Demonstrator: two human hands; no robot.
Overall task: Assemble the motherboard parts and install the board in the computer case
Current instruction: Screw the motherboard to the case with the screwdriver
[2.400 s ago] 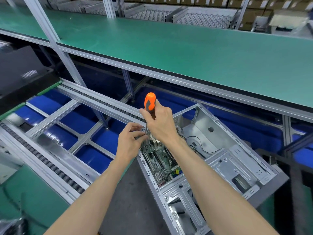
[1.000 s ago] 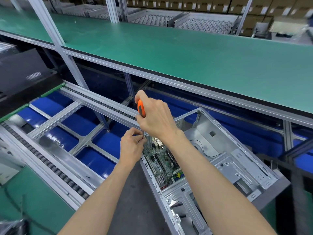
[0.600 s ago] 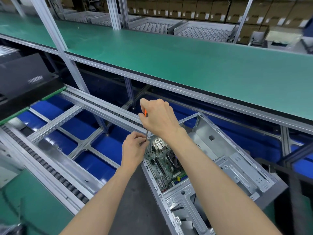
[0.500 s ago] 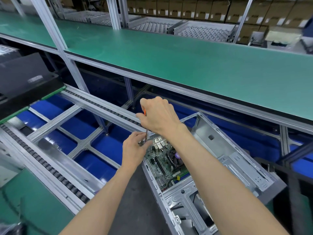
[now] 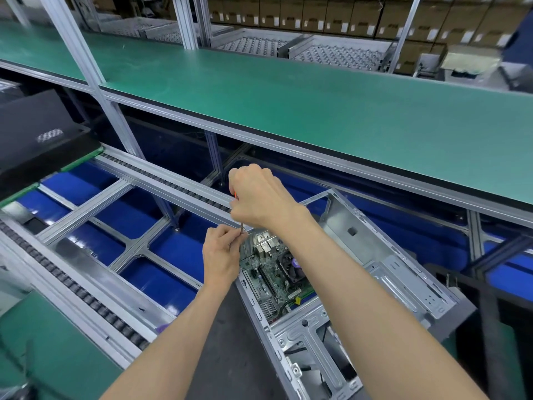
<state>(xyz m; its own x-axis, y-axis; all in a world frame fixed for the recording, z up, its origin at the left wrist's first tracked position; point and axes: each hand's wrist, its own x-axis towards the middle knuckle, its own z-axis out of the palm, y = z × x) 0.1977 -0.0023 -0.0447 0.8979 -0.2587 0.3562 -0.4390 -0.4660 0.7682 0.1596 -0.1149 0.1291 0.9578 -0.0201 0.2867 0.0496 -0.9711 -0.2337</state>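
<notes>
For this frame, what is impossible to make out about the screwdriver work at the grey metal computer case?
All in the head view:
- Orange-handled screwdriver: the right hand wraps the handle; only an orange sliver and thin shaft show.
- Screwdriver tip and any screw: hidden behind the left hand fingers pinching the shaft.
- Green motherboard: the right forearm covers its right part; components too small to identify.
- Grey metal computer case: near end cut off by the bottom edge.
</notes>
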